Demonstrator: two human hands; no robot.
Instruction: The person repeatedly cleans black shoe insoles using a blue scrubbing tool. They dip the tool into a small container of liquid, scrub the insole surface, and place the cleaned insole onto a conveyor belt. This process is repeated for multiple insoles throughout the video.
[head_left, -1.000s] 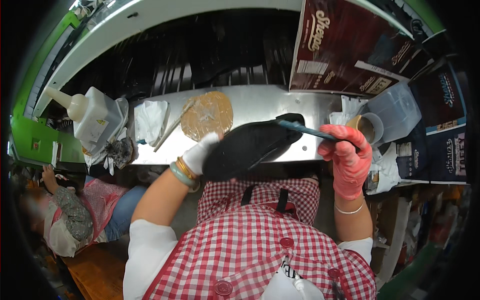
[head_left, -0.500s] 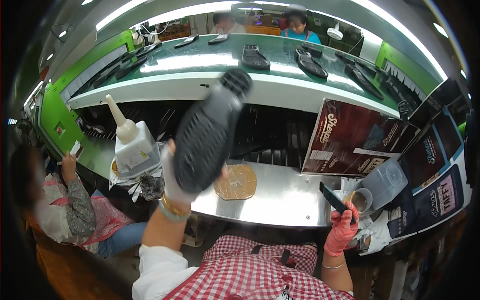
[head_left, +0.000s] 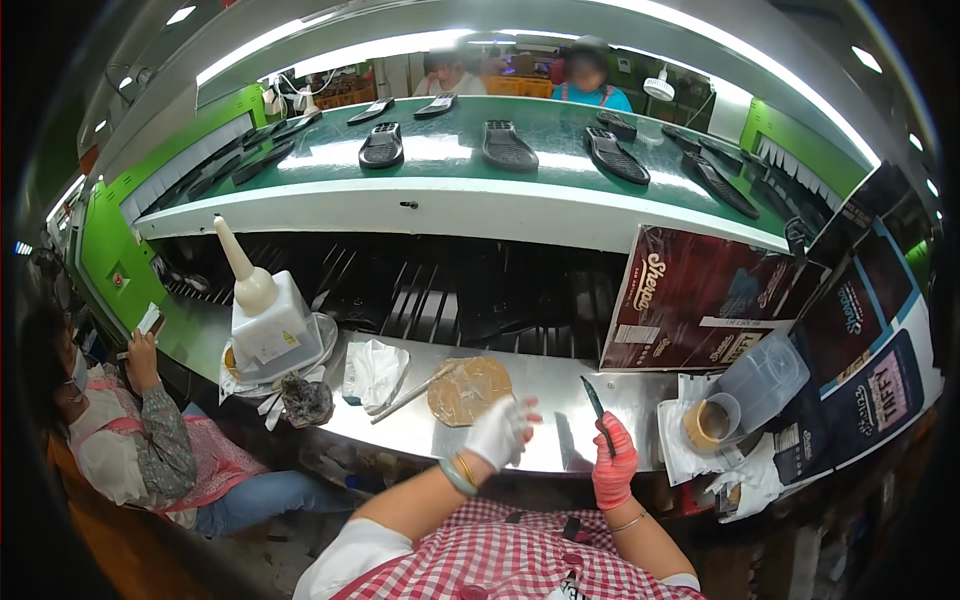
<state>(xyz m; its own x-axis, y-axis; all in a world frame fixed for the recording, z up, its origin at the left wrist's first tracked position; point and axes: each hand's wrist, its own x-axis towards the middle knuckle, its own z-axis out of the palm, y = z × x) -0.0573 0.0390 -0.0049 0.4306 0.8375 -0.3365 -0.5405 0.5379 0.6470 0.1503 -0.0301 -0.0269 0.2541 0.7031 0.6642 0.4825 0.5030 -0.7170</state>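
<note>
A gloved worker's right hand (head_left: 614,462), sheathed in coral-pink, was closed around a slim, dark, stick-like tool (head_left: 596,408), its upper end raised above the grip. To its left, the white-gloved left hand (head_left: 505,432) hung with loosely parted fingers, apparently holding nothing, just beside a round, flat, tan disc (head_left: 468,388). Well ahead of both grips, textured black shoe soles (head_left: 509,147) lay on a glossy green belt (head_left: 450,150). With neither hand holding a sole, work appeared between pieces; how finished the soles were could not be told.
</note>
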